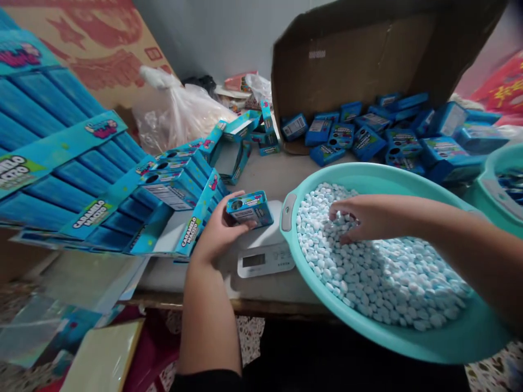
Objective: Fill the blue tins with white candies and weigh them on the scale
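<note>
The left hand (218, 228), its grip closed around one end, holds a small glossy cardboard box (250, 207) over the smooth white scale (265, 262), long axis running left to right. The right hand (370, 216) curls loosely among pebble-like pale-blue candies (379, 283) in a rounded teal plastic basin (392, 178); whether its grip has any, I cannot tell.

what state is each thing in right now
left hand, gripping the caramelo candy box
caramelo candy box, held; open or closed unclear
digital scale, lying flat, display unreadable
pale blue candies, loose, unboxed
right hand, fingers curled at the candies
turquoise tub, uncovered, holding the candies
cardboard carton, open at the front
nearest display tray, partly filled
</note>
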`<action>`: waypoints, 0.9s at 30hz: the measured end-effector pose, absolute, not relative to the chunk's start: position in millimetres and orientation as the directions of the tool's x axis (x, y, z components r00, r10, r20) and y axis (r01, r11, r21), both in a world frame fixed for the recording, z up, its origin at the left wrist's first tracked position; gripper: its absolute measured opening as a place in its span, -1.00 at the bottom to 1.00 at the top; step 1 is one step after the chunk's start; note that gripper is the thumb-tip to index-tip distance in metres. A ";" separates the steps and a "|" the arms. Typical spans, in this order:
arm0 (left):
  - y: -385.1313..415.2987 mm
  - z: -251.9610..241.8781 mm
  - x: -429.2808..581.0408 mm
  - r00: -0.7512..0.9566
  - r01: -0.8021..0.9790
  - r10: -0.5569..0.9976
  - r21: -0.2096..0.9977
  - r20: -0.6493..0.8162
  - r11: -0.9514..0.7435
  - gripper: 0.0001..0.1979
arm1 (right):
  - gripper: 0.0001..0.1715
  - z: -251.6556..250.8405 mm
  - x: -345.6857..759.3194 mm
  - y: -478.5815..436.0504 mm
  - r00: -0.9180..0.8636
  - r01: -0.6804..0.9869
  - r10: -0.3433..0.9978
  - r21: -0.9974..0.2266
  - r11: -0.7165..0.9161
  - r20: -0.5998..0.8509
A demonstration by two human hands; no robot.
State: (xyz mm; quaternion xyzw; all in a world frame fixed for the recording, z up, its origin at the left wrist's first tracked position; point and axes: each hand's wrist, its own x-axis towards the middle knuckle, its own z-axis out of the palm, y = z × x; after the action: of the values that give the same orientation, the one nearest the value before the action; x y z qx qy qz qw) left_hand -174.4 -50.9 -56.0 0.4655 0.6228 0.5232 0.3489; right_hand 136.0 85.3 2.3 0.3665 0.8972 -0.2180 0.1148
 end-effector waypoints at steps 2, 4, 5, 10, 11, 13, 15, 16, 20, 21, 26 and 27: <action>-54.2 -58.3 -176.1 -0.305 0.163 0.949 0.986 0.077 -0.028 -0.07 | -0.65 1.7 138.1 88.2 -0.706 0.704 0.594 -0.298 0.644 -0.385; -54.6 -61.1 -177.6 -0.319 0.107 0.938 0.988 0.137 -0.108 -0.08 | -0.81 0.8 140.0 92.9 -0.733 0.678 0.571 -0.319 0.662 -0.371; -53.9 -63.0 -178.0 -0.332 0.087 0.928 0.985 0.167 -0.146 -0.12 | -0.87 0.2 140.7 95.7 -0.741 0.669 0.567 -0.329 0.666 -0.359; -47.2 -71.0 -176.2 -0.389 0.101 0.892 0.973 0.231 -0.207 -0.22 | -0.89 -0.1 140.9 104.5 -0.731 0.680 0.628 -0.356 0.641 -0.267; -46.4 -71.5 -175.4 -0.390 0.100 0.892 0.974 0.228 -0.205 -0.24 | -0.90 0.9 140.6 104.1 -0.726 0.684 0.639 -0.363 0.633 -0.255; -45.7 -71.5 -174.0 -0.395 0.085 0.892 0.976 0.220 -0.202 -0.27 | -0.92 3.7 139.8 101.8 -0.711 0.696 0.665 -0.366 0.618 -0.228; -45.7 -71.0 -173.4 -0.416 0.081 0.882 0.975 0.221 -0.206 -0.30 | -0.93 7.1 138.6 98.5 -0.688 0.711 0.703 -0.358 0.605 -0.180; -45.8 -70.7 -173.5 -0.428 0.092 0.876 0.975 0.224 -0.204 -0.31 | -0.93 8.6 137.9 97.0 -0.675 0.719 0.722 -0.356 0.597 -0.152; -44.3 -72.2 -176.8 -0.464 0.147 0.844 0.963 0.269 -0.226 -0.32 | -0.90 10.3 136.7 93.7 -0.658 0.723 0.745 -0.367 0.585 -0.108; -43.6 -73.1 -177.9 -0.468 0.150 0.838 0.960 0.280 -0.238 -0.31 | -0.87 9.6 137.1 93.2 -0.674 0.708 0.731 -0.375 0.598 -0.108; -43.2 -74.1 -180.6 -0.464 0.180 0.842 0.960 0.275 -0.214 -0.33 | -0.60 4.1 138.5 87.9 -0.843 0.505 0.530 -0.470 0.724 -0.091; -44.1 -73.2 -180.3 -0.460 0.187 0.845 0.960 0.272 -0.207 -0.35 | -0.58 2.9 138.0 86.0 -0.862 0.478 0.496 -0.492 0.728 -0.102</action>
State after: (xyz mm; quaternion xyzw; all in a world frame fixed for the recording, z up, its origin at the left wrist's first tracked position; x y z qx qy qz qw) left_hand -180.3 -44.1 -73.2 0.4500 0.5734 0.6334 0.2597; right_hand 138.0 86.0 2.9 0.2620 0.9293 -0.2596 -0.0181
